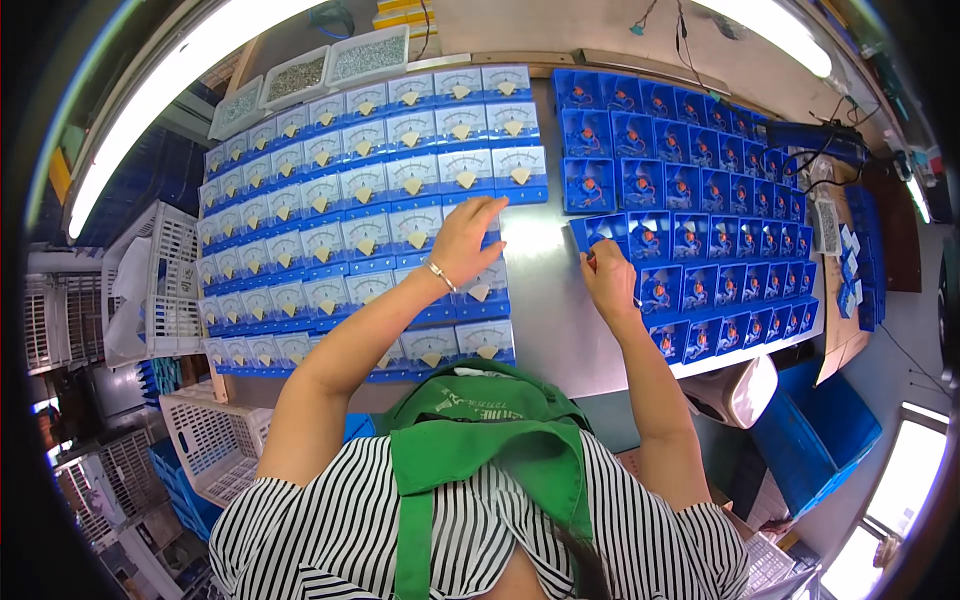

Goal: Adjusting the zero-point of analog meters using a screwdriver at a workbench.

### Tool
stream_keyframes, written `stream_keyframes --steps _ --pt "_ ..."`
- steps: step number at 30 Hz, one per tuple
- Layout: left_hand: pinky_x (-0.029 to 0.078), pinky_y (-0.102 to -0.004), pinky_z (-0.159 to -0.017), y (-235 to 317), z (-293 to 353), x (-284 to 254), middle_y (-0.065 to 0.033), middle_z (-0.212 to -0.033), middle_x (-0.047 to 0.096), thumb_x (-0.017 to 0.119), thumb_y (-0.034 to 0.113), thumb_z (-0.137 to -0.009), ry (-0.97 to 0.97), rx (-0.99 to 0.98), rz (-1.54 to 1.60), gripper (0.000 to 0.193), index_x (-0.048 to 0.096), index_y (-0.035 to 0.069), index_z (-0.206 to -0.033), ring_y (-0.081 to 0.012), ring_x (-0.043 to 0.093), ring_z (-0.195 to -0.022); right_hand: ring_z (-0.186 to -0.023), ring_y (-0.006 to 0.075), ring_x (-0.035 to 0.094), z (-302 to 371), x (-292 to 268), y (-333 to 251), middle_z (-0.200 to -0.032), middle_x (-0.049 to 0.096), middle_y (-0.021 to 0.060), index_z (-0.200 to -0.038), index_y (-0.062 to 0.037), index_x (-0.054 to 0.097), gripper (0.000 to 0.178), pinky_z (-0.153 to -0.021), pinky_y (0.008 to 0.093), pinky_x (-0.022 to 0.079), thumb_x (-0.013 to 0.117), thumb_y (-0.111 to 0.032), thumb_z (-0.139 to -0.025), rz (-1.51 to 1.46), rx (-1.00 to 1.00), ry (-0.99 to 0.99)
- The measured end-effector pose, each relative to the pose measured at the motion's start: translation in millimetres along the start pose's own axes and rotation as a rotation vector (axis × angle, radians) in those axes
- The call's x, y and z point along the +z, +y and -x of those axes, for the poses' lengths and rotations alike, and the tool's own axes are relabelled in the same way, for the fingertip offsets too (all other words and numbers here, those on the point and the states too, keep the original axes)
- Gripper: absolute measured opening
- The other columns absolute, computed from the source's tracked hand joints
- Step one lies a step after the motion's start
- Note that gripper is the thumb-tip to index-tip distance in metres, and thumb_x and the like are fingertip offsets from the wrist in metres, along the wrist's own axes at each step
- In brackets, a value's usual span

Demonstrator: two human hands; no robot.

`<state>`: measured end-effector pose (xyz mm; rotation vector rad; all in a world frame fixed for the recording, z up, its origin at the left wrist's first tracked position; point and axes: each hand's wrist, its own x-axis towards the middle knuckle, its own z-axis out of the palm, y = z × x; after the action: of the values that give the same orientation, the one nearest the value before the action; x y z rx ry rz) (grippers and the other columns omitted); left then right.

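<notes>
Panel meters with white dials, pale yellow pieces and blue lower edges lie in rows on the left of the table. My left hand is over the right end of these rows, its fingers stretched out and its thumb apart, covering part of a meter. On the right stand rows of open blue cases with orange parts and wires inside. My right hand is closed at the near edge of a tilted blue case. Something small and dark shows at its fingertips; its kind cannot be made out.
Trays of small metal parts stand at the back left. A dark power tool or device with cables lies at the back right. White plastic crates are at the left, and a large blue bin at the right below the table.
</notes>
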<state>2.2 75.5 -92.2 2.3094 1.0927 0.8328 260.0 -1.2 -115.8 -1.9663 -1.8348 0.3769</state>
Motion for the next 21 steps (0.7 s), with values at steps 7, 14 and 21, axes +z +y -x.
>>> stream_keyframes --steps 7,14,21 --pt "0.036 -0.0503 -0.103 -48 -74 15 -0.0106 -0.126 0.051 0.078 0.017 -0.067 -0.051 -0.071 -0.313 0.070 0.048 0.009 -0.130 -0.0301 0.045 -0.122 -0.072 0.0328 0.065 9 -2 -9 -0.096 0.061 0.0126 -0.094 -0.0064 0.063 0.016 -0.061 0.0418 0.052 0.067 -0.014 -0.080 0.092 0.013 0.022" --pt "0.034 -0.0487 -0.104 -41 -92 30 -0.0100 -0.124 0.052 0.080 0.020 -0.062 -0.180 -0.086 -0.351 0.075 0.049 0.010 -0.129 -0.0284 0.047 -0.120 -0.062 0.0209 0.062 31 -21 -48 -0.074 0.064 0.0107 -0.097 -0.0027 0.065 0.018 -0.060 0.0326 0.049 0.066 -0.004 -0.079 -0.422 0.035 0.064" --pt "0.042 -0.0345 -0.095 61 -31 -39 -0.0130 -0.120 0.050 0.077 0.022 -0.061 -0.224 -0.058 0.332 0.080 0.048 0.007 -0.134 -0.0288 0.052 -0.111 -0.048 0.0092 0.054 45 -29 -61 -0.062 0.059 0.0027 -0.091 -0.0012 0.065 0.009 -0.044 0.0244 0.041 0.061 -0.008 -0.087 -1.162 0.514 -0.407"
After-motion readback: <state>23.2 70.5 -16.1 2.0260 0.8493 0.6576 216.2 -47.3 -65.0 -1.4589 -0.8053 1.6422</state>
